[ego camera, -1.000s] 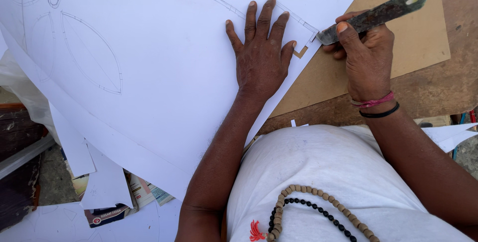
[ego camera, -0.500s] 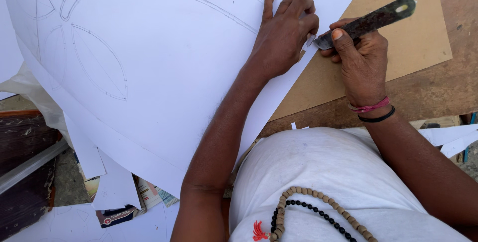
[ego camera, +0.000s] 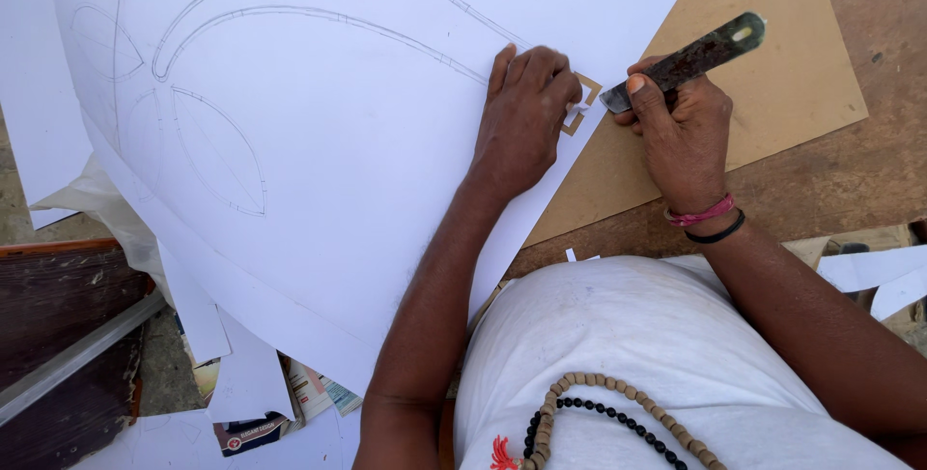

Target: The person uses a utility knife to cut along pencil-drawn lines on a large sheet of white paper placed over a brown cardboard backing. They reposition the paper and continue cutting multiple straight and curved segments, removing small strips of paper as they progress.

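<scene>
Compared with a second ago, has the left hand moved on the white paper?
Yes. The left hand was flat with fingers spread; now it is curled and has slid toward the paper's cut edge, pinching at the small notch beside the knife.

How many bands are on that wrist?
2, both on the right wrist: a pink band nearer the right hand, a black band just behind it. The left wrist is bare.

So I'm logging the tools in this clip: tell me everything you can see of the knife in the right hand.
The knife is a flat, narrow strip of dark, worn metal with rusty, mottled patches and a pale oval hole near its far end. It lies tilted, the far end up and to the right over the brown board. The right hand grips its lower part, thumb pressed on top. Its tip points at a small cut-out notch at the edge of the white paper.
</scene>
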